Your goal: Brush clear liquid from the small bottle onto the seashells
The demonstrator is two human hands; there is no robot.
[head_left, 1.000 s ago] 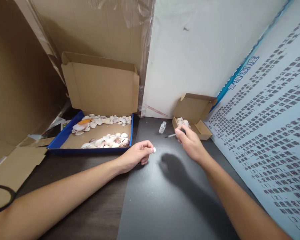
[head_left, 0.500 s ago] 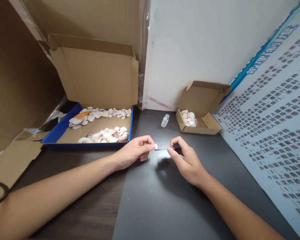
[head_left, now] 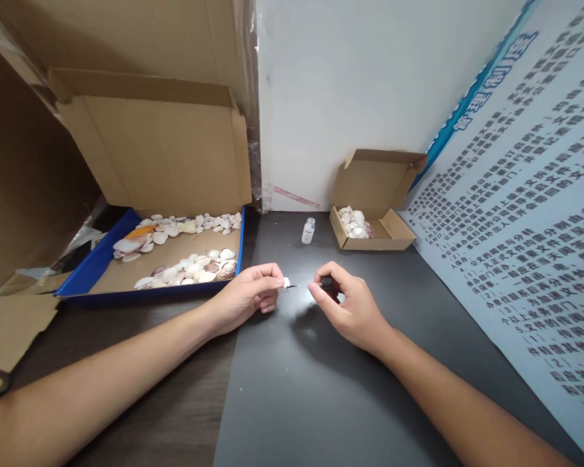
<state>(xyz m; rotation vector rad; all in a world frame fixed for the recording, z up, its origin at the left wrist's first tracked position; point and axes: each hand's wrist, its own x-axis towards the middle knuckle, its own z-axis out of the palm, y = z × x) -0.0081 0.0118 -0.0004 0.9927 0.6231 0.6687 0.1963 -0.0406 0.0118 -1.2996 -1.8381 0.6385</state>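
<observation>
My left hand [head_left: 251,292] is closed, pinching a small white shell [head_left: 286,283] between thumb and fingers above the dark tabletop. In my right hand [head_left: 349,302] is a brush with a black cap for a handle [head_left: 326,283], gripped by thumb and fingertips. Its thin dark tip points left and lies at the shell's edge; whether it touches I cannot tell. Beyond both hands an uncapped small glass bottle [head_left: 308,231] with a pale label stands upright on the table.
A shallow blue-sided cardboard box [head_left: 150,295] with a raised lid holds two groups of shells at the left. Back right, a small open cardboard box [head_left: 377,244] contains white shells. A white panel [head_left: 296,97] and a printed poster [head_left: 516,214] rise behind.
The whole view has swung a little to the right, so boxes, bottle and hands all appear further left. Both hands keep their grips, and the brush tip remains by the shell.
</observation>
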